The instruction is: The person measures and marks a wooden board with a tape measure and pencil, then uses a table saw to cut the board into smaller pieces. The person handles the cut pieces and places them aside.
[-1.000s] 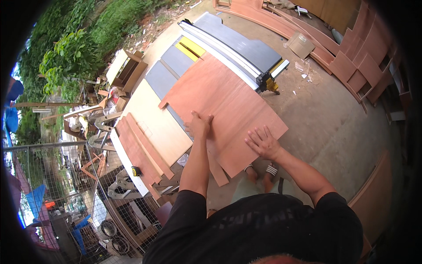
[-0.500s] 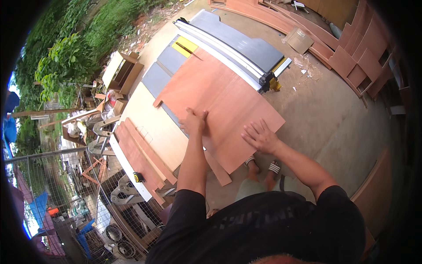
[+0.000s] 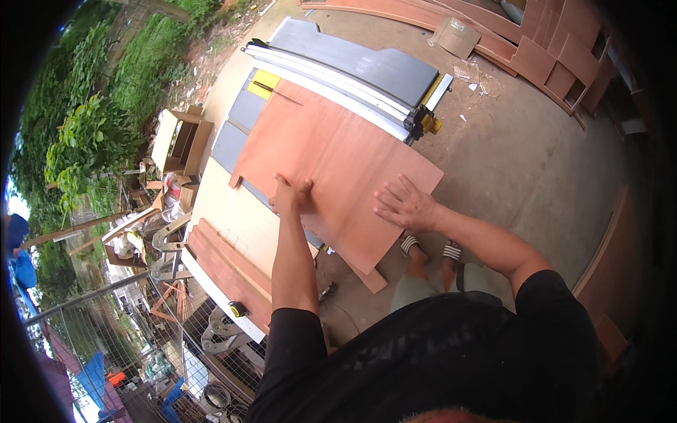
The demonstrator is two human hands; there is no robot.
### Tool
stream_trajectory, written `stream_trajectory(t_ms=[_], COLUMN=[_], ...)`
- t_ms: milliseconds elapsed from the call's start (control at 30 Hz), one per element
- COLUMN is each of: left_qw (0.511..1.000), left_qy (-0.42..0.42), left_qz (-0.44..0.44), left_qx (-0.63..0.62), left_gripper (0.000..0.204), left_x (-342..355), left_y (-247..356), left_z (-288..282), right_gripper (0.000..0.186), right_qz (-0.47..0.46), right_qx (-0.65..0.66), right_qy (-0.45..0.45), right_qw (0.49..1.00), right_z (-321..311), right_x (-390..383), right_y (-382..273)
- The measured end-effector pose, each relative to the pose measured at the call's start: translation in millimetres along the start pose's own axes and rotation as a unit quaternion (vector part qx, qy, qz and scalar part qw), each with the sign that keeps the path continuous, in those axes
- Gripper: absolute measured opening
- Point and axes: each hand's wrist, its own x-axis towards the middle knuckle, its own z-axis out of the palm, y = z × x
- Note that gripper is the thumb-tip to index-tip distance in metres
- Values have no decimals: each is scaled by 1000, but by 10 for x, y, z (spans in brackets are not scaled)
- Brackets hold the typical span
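A large reddish plywood sheet [image 3: 338, 151] lies on the grey table saw [image 3: 229, 146], alongside its long pale metal fence [image 3: 381, 118]. Near the yellow insert [image 3: 265, 80], a thin dark slit [image 3: 288, 96] runs into the sheet's far end. My left hand [image 3: 288, 197] rests at the sheet's left edge, thumb and forefinger apart; its other fingers are partly hidden. Flat on the near right part of the sheet lies my right hand [image 3: 409, 206], fingers spread. A narrow reddish strip [image 3: 374, 280] pokes out beneath the sheet's near corner.
Left of the saw is a pale board [image 3: 229, 204], then reddish strips [image 3: 226, 264] and a yellow-black tape measure [image 3: 238, 309]. A wire mesh fence [image 3: 134, 324] stands lower left. Cardboard [image 3: 455, 37] and stacked reddish panels [image 3: 564, 60] sit far right. My sandalled feet [image 3: 412, 247] are below.
My view has shifted, moving the saw left in the picture. Both hands stay on the sheet, which has slid slightly toward the far end; the slit looks longer.
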Motion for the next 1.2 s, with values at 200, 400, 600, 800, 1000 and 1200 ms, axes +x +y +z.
stream_trajectory(t_ms=[200, 400, 600, 800, 1000, 1200], left_qw=[1000, 999, 998, 999, 998, 992], left_qy=[-6, 7, 2, 17, 39, 120], left_qz=[7, 28, 17, 7, 8, 50], left_qx=[6, 30, 55, 42, 41, 8], left_gripper=[114, 113, 111, 109, 107, 100], left_x=[117, 213, 385, 541, 671, 503], left_y=[63, 138, 209, 225, 188, -182], left_z=[-123, -262, -408, -451, -436, -103], right_gripper=[99, 96, 95, 94, 94, 94], right_qz=[-4, -2, -19, -19, -18, -24], right_qx=[57, 72, 71, 68, 60, 50], right_qy=[-19, 11, 37, 51, 51, 58], right_qw=[998, 997, 997, 996, 997, 997], right_z=[46, 117, 153, 193, 241, 252], right_x=[161, 353, 577, 740, 838, 865], right_y=[64, 131, 217, 270, 294, 298])
